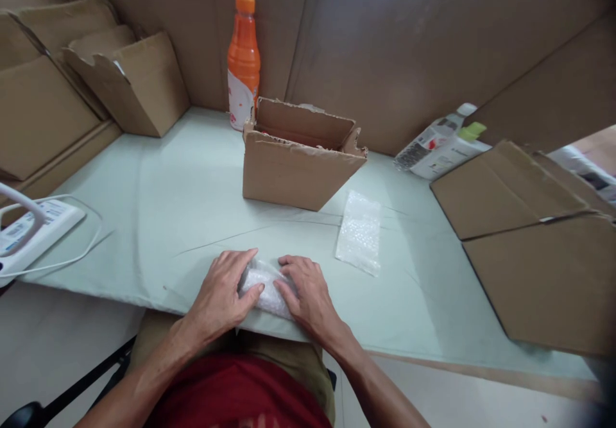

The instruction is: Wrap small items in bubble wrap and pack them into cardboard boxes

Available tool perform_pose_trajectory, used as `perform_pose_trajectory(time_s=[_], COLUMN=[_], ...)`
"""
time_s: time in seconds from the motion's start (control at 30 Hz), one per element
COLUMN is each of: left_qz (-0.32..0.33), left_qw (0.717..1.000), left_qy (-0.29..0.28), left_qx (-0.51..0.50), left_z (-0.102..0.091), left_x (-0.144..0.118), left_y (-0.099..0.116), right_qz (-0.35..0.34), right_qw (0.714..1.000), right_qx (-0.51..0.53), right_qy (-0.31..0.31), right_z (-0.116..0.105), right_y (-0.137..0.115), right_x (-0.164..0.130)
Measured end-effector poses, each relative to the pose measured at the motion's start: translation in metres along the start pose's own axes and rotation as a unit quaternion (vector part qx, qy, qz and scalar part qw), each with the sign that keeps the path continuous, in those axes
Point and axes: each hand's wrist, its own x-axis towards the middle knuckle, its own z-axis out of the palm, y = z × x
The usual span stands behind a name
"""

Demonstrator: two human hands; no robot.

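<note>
Close to the table's front edge lies a bubble wrap packet (270,294), with a hand at each end of it. My left hand (224,290) curls round its left side, thumb resting on top. From the right, my right hand (308,290) holds the other side, its thumb also on the upper surface. Whatever the packet may contain is hidden by the wrap. Another bubble wrap piece (360,232) lies flat on the cloth to the right. Beyond my hands stands an open cardboard box (298,174) with slanted sides; reddish contents barely show inside.
An orange bottle (244,62) stands behind the box. Two bottles (445,142) lean at the back right. Cardboard boxes (543,255) stand on the right, and more cardboard boxes (129,85) at the left. A white power strip (41,226) with a cable lies at the left edge.
</note>
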Motion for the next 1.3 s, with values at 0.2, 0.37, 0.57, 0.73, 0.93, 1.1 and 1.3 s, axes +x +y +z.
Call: perform_pose_trajectory(time_s=[0.2,0.37,0.57,0.73,0.93,1.1,1.3], left_qz=[-0.117,-0.168,-0.166,-0.123,-0.141,-0.168,-0.135], left_qw=[0.978,0.91,0.936,0.963,0.905,0.947,0.964], left_qy=[-0.031,-0.049,-0.024,-0.019,-0.045,-0.052,-0.066], left_qx=[-0.17,-0.377,-0.308,-0.24,-0.399,-0.267,-0.221], left_z=[-0.002,0.009,0.001,0.001,0.028,0.042,0.043], left_x=[-0.006,-0.002,0.008,0.015,0.015,0.014,0.015], left_y=[0.006,0.017,0.026,0.03,0.025,0.028,0.025], right_qz=[0.063,0.143,0.136,0.137,0.195,0.195,0.186], right_qw=[0.981,0.949,0.928,0.934,0.873,0.902,0.911], right_qx=[0.153,0.258,0.347,0.323,0.442,0.38,0.365], right_qy=[0.104,0.112,0.01,-0.064,0.067,0.065,0.038], right_z=[0.0,0.003,-0.013,-0.026,-0.013,-0.012,-0.012], right_y=[0.0,-0.002,0.003,-0.001,0.002,0.007,0.006], right_x=[-0.011,-0.015,-0.01,0.004,0.004,-0.002,-0.004])
